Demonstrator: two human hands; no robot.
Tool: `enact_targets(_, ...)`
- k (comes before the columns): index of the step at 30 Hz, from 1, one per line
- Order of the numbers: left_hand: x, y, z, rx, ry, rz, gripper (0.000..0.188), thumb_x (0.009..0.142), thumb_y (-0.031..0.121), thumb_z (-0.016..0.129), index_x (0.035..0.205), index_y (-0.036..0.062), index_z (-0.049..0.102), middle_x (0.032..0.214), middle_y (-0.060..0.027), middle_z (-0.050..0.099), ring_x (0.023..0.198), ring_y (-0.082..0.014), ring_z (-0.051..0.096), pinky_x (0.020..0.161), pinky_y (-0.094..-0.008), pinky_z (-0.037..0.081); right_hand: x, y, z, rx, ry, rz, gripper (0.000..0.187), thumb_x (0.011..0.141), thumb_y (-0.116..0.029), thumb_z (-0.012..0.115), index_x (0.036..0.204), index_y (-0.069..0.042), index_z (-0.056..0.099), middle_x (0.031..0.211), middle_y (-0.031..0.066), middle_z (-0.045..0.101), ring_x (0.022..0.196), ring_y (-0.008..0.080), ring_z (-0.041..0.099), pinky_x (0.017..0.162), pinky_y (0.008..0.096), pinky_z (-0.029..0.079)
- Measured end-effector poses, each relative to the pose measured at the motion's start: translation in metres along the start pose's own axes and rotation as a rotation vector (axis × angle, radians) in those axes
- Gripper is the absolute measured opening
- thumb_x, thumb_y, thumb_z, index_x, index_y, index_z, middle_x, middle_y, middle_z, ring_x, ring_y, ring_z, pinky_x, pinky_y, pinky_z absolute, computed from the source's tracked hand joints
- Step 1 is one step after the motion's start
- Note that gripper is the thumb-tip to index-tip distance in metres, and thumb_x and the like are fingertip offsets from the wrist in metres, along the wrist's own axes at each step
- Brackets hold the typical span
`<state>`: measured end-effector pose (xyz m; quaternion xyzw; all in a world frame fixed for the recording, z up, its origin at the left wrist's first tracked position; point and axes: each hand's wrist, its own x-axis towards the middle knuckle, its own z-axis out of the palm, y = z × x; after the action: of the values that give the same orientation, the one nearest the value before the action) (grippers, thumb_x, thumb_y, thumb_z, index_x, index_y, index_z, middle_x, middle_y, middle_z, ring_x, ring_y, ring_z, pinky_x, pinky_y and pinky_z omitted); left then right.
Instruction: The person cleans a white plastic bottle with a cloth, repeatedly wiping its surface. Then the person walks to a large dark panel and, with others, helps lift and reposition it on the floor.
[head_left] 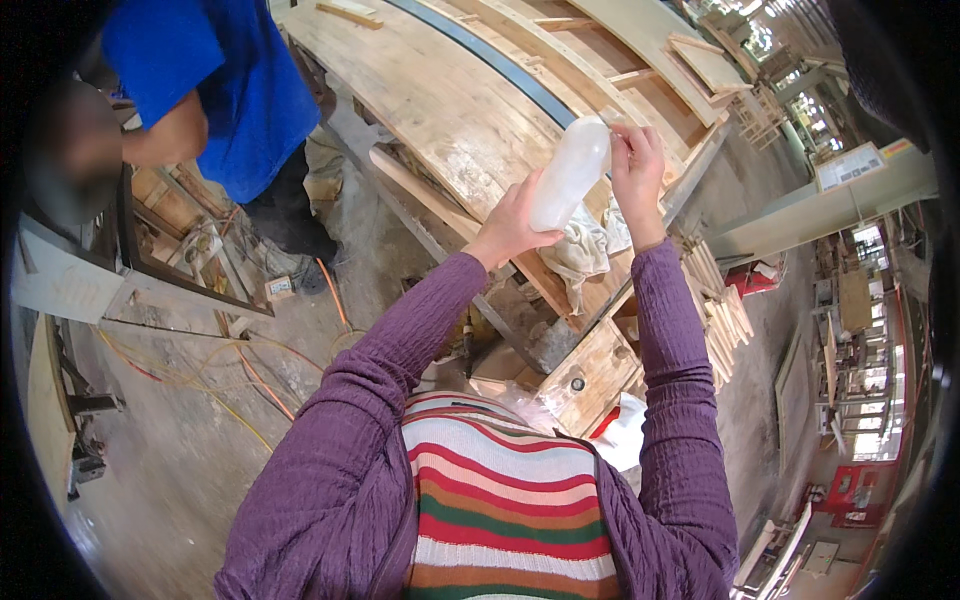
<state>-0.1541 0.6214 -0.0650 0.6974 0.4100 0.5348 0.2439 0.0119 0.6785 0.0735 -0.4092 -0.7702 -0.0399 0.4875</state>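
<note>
Both hands raised at a translucent white bottle over a wooden surface

Head view: the translucent white bottle (572,175) is held tilted at 1 o'clock from the centre, above the near end of the wooden surface (430,90), its rounded end toward 1 o'clock. The left hand (513,220), between 12 and 1, has its grip wrapped around the bottle's lower end. The right hand (638,168), between 1 and 2, has its fingers curled beside the rounded end; whether its grip holds anything, I cannot tell. At 2 o'clock, below the bottle, a crumpled whitish cloth (580,255) hangs over the edge. Pale wooden strips (727,335) lie at 3 o'clock. A co-worker in a blue shirt (255,100) stands at 11 o'clock, and an orange hose (265,383) crosses the floor (190,440) at 8.
</note>
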Motion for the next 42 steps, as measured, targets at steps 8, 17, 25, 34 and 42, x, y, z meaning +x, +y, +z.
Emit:
enact_targets(8, 0.006, 0.012, -0.005, 0.110, -0.070, -0.184, 0.096, 0.069, 0.033, 0.083, 0.149, 0.0132, 0.033, 0.119, -0.0172, 0.066, 0.110, -0.0353, 0.065, 0.093, -0.0443, 0.050, -0.047, -0.005, 0.002, -0.026, -0.160, -0.163, 0.014, 0.085, -0.004, 0.066, 0.098, -0.007, 0.069, 0.087, 0.0124, 0.057, 0.087, 0.0328, 0.057, 0.075, 0.0405, 0.049)
enact_targets(17, 0.012, -0.002, 0.004, -0.039, -0.041, -0.047, 0.099, 0.072, 0.036, 0.083, 0.150, 0.0066, 0.030, 0.122, -0.0189, 0.065, 0.108, -0.0366, 0.065, 0.087, -0.0456, 0.052, -0.027, 0.015, 0.002, -0.004, -0.028, -0.087, 0.016, 0.080, -0.004, 0.069, 0.096, -0.008, 0.068, 0.092, 0.0097, 0.062, 0.095, 0.0335, 0.059, 0.077, 0.0419, 0.051)
enact_targets(25, 0.009, -0.002, 0.010, -0.141, -0.063, -0.031, 0.097, 0.076, 0.033, 0.084, 0.150, 0.0035, 0.028, 0.122, -0.0205, 0.064, 0.109, -0.0331, 0.065, 0.088, -0.0425, 0.053, -0.012, 0.019, -0.013, 0.082, 0.041, 0.037, 0.016, 0.082, -0.007, 0.069, 0.097, -0.012, 0.069, 0.104, 0.0112, 0.064, 0.100, 0.0338, 0.061, 0.083, 0.0398, 0.054)
enact_targets(34, 0.006, -0.008, 0.009, -0.186, -0.112, -0.096, 0.098, 0.081, 0.030, 0.082, 0.153, 0.0037, 0.022, 0.134, -0.0178, 0.054, 0.119, -0.0261, 0.058, 0.096, -0.0379, 0.049, -0.018, 0.016, -0.011, 0.140, 0.155, -0.021, 0.017, 0.082, -0.006, 0.069, 0.099, -0.007, 0.068, 0.092, 0.0124, 0.059, 0.089, 0.0330, 0.058, 0.072, 0.0417, 0.049)
enact_targets(42, 0.006, -0.002, 0.008, -0.070, -0.074, -0.034, 0.098, 0.076, 0.027, 0.083, 0.152, 0.0035, 0.025, 0.129, -0.0204, 0.058, 0.115, -0.0318, 0.061, 0.093, -0.0412, 0.051, -0.043, 0.003, -0.003, 0.034, 0.019, -0.164, 0.013, 0.082, -0.008, 0.067, 0.095, -0.010, 0.067, 0.095, 0.0110, 0.061, 0.093, 0.0333, 0.060, 0.074, 0.0410, 0.051)
